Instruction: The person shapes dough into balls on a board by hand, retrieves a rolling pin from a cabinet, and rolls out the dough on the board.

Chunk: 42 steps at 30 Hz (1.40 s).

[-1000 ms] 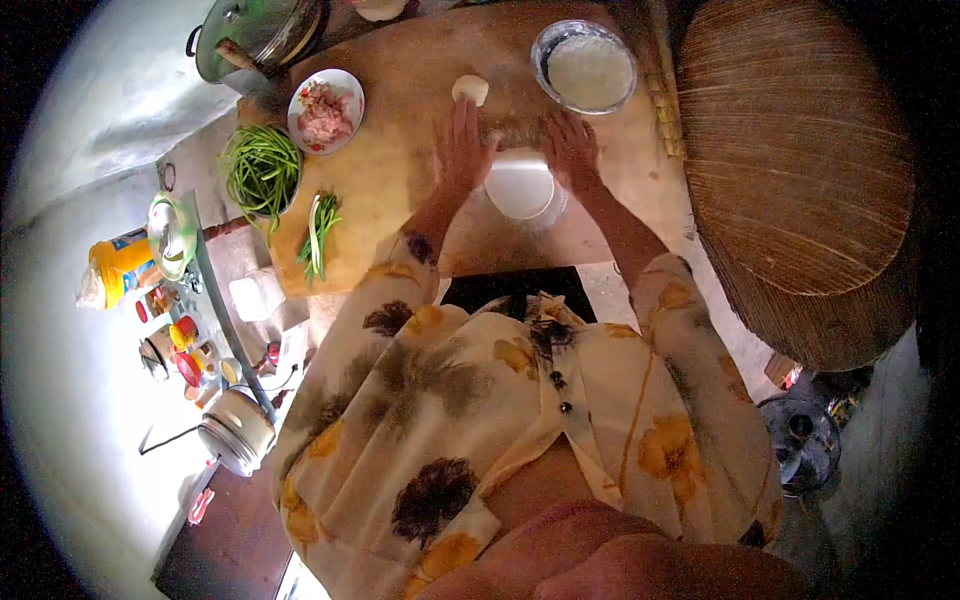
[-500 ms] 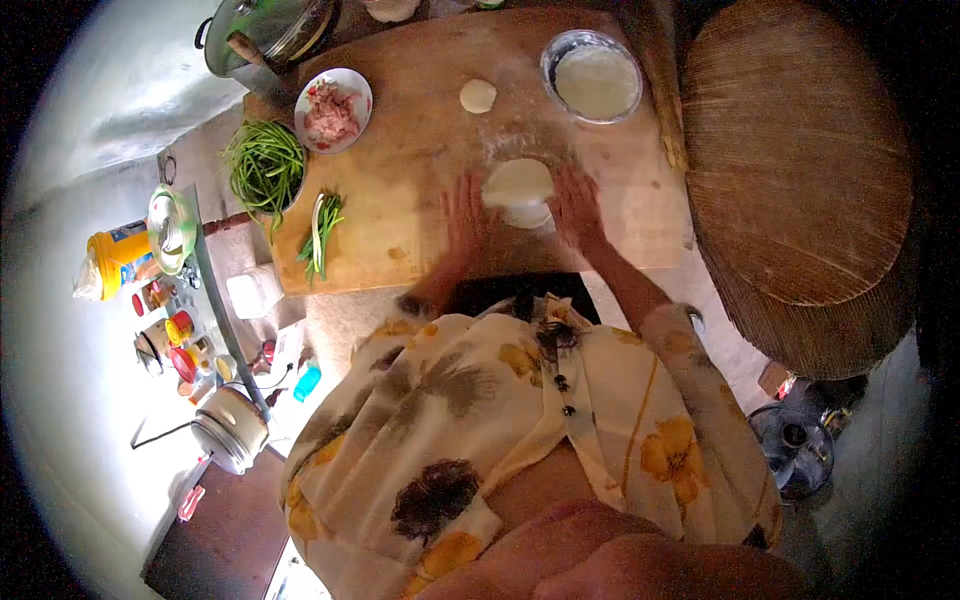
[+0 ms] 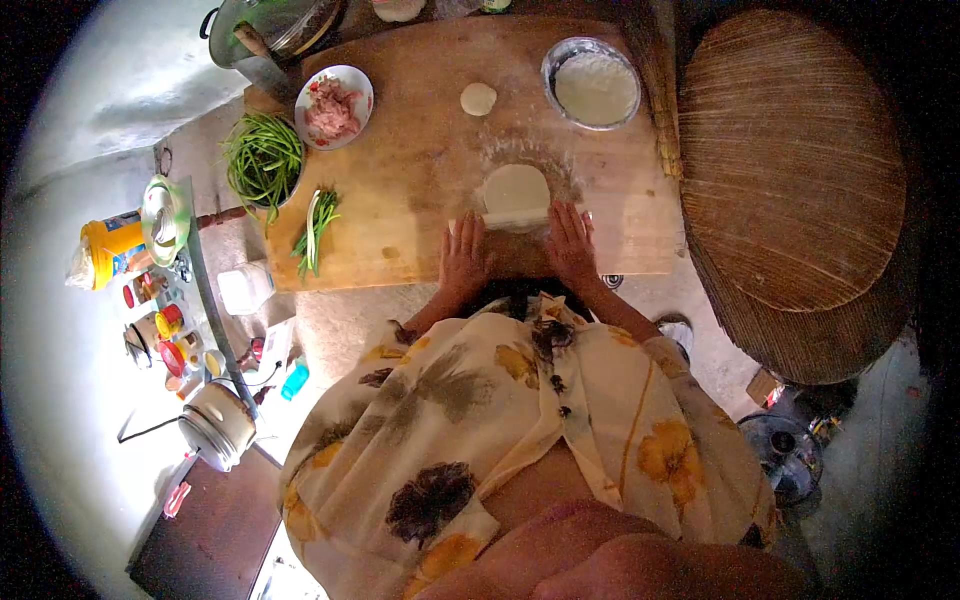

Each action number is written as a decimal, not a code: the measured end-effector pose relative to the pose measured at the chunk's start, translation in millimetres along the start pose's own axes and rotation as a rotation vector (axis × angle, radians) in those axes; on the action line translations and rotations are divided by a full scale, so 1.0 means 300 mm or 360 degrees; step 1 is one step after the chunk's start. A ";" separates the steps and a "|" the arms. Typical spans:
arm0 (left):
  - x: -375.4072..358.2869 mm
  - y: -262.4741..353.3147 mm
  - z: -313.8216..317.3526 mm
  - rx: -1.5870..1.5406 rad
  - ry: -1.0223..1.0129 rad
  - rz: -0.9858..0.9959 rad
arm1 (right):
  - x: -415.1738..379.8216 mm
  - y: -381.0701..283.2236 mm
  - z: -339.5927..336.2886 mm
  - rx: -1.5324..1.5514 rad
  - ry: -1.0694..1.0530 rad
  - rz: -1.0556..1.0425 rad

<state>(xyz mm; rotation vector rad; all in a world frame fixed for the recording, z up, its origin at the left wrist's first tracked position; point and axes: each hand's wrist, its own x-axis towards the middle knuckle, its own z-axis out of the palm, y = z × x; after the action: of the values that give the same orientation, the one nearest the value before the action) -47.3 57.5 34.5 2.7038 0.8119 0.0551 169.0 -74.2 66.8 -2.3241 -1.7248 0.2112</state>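
Observation:
A flattened round of dough (image 3: 516, 188) lies on the large wooden board, with a light dusting of flour around it. Across its near edge rests a pale rolling pin (image 3: 516, 218). My left hand (image 3: 466, 255) lies over the pin's left end, fingers stretched forward. At the right end, my right hand (image 3: 572, 245) is placed the same way, fingers extended and slightly apart. The palms hide part of the pin's ends. Farther back on the board sits a small dough disc (image 3: 478, 98).
The wooden board (image 3: 420, 130) carries a metal bowl of flour (image 3: 596, 84), a plate of chopped meat (image 3: 334, 108), a bowl of green beans (image 3: 262, 162) and spring onions (image 3: 317, 232). Large round woven lids (image 3: 795, 160) stand at the right. A lidded pan (image 3: 275, 28) is at the back left.
Both hands have come back toward my body with the rolling pin, from the middle of the dough to its near edge. More of the dough round shows now.

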 end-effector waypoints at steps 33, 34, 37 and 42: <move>0.398 -0.082 -0.174 0.0106 0.0235 -0.0059 | 0.305 0.082 0.042 -0.0014 0.0198 0.0178; 0.295 -0.046 -0.192 -0.0110 0.0106 -0.0126 | 0.212 0.074 0.090 0.0010 0.0127 0.0163; 0.061 -0.057 -0.023 0.0256 0.0113 0.0066 | -0.017 -0.017 0.051 0.0175 0.0149 0.0141; 0.106 -0.092 -0.002 0.0017 0.0175 0.0079 | 0.044 0.015 0.065 0.0150 0.0148 0.0124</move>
<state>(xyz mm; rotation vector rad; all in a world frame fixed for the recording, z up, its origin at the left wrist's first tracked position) -35.3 96.7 24.8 2.7512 0.7777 0.2126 172.1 -60.8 47.3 -2.2976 -1.5486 0.1909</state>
